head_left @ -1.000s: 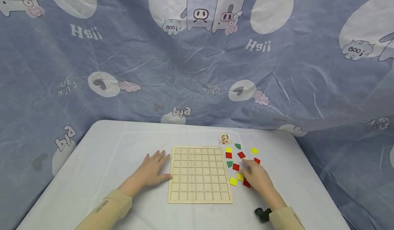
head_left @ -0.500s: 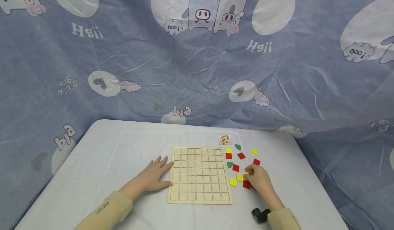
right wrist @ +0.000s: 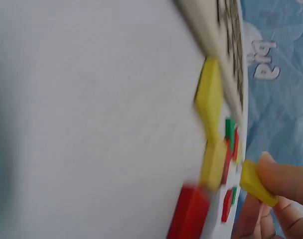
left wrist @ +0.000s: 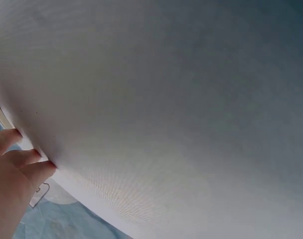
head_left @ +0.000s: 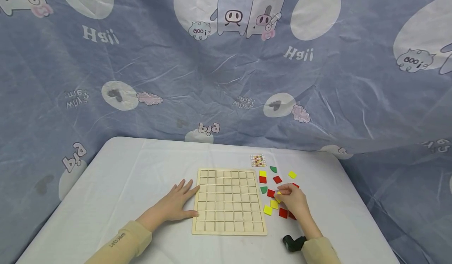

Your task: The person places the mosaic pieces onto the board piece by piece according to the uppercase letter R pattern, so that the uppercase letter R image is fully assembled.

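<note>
A yellow square tile (right wrist: 256, 183) is pinched between the thumb and fingers of my right hand (head_left: 295, 201), over the loose tiles right of the board. My left hand (head_left: 174, 203) lies with fingers spread, its fingertips and thumb at the left rim of a wooden grid board (head_left: 226, 201). Around my right hand lie red tiles such as a red square (head_left: 283, 213), yellow squares such as a yellow tile (head_left: 268, 210), and a green quarter-round tile (head_left: 263, 190). In the left wrist view, the fingers (left wrist: 22, 157) show at the lower left against the white table.
A small printed pattern card (head_left: 258, 160) lies beyond the board's far right corner. Near my right sleeve is a black curved object (head_left: 293, 243). The white table (head_left: 159, 158) ends at a blue patterned curtain (head_left: 212, 79).
My right hand has come down among the tiles, taken a yellow tile and lifted it slightly away toward the upper left. My left thumb has slid a little nearer along the board's edge.
</note>
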Demonstrator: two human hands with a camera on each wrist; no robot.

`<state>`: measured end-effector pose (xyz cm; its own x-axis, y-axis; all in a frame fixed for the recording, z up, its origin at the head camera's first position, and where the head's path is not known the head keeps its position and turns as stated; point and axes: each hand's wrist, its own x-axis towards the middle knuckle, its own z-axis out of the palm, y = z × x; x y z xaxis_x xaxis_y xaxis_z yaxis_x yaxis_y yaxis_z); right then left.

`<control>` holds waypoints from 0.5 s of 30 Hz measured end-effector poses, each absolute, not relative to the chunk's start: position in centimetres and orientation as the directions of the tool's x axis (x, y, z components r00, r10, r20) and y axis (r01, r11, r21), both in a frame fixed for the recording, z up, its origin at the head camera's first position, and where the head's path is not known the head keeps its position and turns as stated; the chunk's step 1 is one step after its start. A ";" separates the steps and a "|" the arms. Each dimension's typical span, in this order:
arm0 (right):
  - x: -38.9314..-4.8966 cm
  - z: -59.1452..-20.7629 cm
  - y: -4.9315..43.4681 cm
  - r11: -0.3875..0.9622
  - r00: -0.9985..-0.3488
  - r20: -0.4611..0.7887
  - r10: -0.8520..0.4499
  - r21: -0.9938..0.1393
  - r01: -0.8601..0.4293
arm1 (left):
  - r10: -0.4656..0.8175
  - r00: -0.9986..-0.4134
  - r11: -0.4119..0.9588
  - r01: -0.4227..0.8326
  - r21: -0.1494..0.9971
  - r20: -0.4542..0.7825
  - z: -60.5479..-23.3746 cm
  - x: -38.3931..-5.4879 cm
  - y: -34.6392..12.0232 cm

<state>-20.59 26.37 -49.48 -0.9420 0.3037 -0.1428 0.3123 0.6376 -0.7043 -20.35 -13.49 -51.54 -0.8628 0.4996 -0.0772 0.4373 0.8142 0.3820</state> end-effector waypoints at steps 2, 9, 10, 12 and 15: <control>-21.0 -49.3 25.4 0.583 -0.941 -0.148 0.304 -0.752 0.306 | 0.503 -0.860 0.810 0.438 0.389 -0.079 -51.5 -20.3 -13.5; -23.0 -48.2 19.9 0.485 -0.979 -0.104 0.175 -0.856 0.178 | 0.507 -0.857 0.802 0.429 0.416 -0.092 -51.6 -20.5 -13.5; -23.2 -48.0 19.0 0.488 -0.986 -0.092 0.143 -0.860 0.151 | 0.506 -0.857 0.803 0.427 0.416 -0.097 -51.7 -20.6 -13.5; -23.7 -47.9 17.3 0.496 -0.993 -0.082 0.090 -0.861 0.116 | 0.508 -0.856 0.802 0.426 0.418 -0.101 -51.8 -20.6 -13.5; -24.3 -48.1 15.2 0.511 -0.997 -0.071 0.018 -0.857 0.070 | 0.512 -0.853 0.796 0.426 0.429 -0.103 -51.9 -20.6 -13.5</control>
